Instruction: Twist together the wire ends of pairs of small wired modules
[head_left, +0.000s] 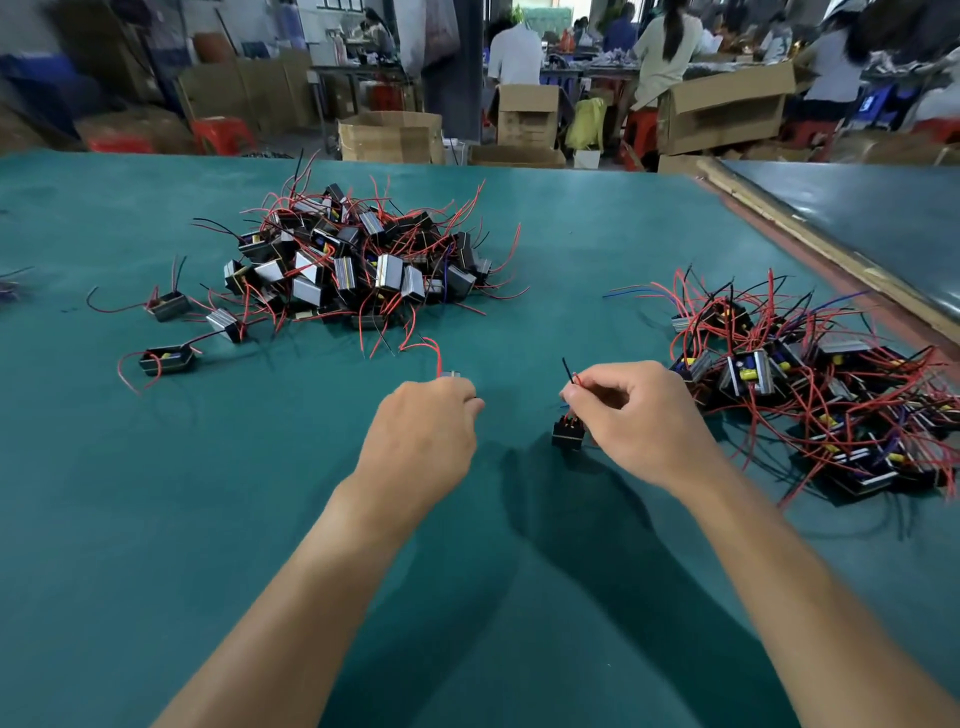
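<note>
A big pile of small black modules with red and black wires (358, 265) lies at the back left of the green table (156, 493). A second tangled pile of modules (810, 384) lies at the right. My left hand (423, 436) grips a small module (451, 375), mostly hidden under the fingers, with a red wire curling up from it. My right hand (639, 415) pinches red and black wire ends (570, 375) of a black module (567, 434) that hangs just below its fingers.
Three loose modules (169, 359) lie left of the big pile. A wooden strip (810, 234) marks the table's right edge, beside a second table. Cardboard boxes (389, 136), red stools and several people at benches fill the far background.
</note>
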